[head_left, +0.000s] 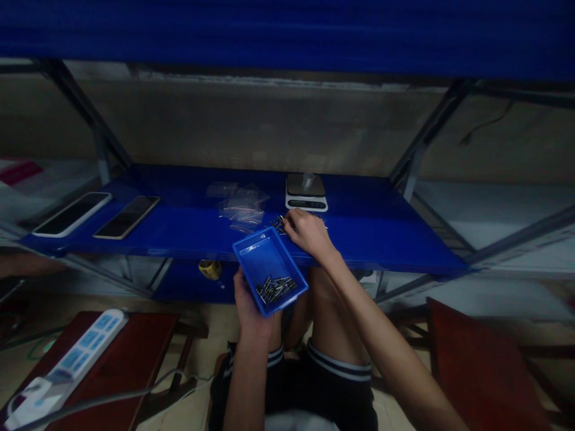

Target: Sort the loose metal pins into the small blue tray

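My left hand (250,302) grips a small blue plastic tray (262,257) from below and its left side, tilted over the shelf's front edge. Slim, shiny metal pieces (278,289), like pins or screws, have gathered at the tray's near end. Just beyond the tray, my right hand (308,229) rests on the blue shelf with its fingers curled down onto a loose pile of similar metal pieces (277,225). The hand hides part of that pile. Behind it stands a digital scale (306,203) bearing a small clear cup (308,181).
Clear zip bags (245,206) lie left of the pile. Two phones (74,214) rest at the shelf's left end. A second blue shelf (287,33) hangs overhead. A power strip (85,353) sits on a brown stool (130,353); a yellow roll (209,269) is underneath.
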`<state>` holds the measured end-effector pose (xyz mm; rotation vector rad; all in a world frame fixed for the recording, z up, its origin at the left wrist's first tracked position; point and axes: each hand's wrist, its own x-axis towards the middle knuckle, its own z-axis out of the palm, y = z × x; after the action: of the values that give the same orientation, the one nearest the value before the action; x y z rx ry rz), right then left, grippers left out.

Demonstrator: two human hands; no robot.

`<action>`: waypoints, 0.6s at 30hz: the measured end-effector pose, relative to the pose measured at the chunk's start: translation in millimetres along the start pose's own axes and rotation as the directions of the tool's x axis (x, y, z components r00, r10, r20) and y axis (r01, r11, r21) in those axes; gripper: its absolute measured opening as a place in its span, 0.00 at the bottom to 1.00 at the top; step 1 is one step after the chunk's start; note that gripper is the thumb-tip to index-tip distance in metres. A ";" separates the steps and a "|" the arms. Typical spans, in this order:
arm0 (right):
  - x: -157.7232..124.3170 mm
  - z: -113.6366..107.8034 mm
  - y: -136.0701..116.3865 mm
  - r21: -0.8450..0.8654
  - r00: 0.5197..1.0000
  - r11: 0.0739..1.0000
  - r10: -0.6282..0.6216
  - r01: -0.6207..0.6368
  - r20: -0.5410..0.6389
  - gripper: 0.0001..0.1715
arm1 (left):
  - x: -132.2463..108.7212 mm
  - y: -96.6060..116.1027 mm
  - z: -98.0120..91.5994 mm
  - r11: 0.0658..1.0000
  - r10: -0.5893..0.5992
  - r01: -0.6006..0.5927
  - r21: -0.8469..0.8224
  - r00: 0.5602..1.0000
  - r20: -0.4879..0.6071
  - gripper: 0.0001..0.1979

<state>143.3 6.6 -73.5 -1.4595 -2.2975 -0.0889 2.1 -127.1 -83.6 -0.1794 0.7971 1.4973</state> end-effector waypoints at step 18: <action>-3.0 6.1 9.9 0.136 0.996 0.991 0.027 -0.015 -0.082 0.16 | 3.6 -2.0 -2.1 1.000 0.019 -0.018 -0.019 1.000 0.006 0.21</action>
<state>151.2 10.1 -81.8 -1.3849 -2.1760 0.0112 2.7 -125.6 -88.0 -0.1822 0.7815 1.5227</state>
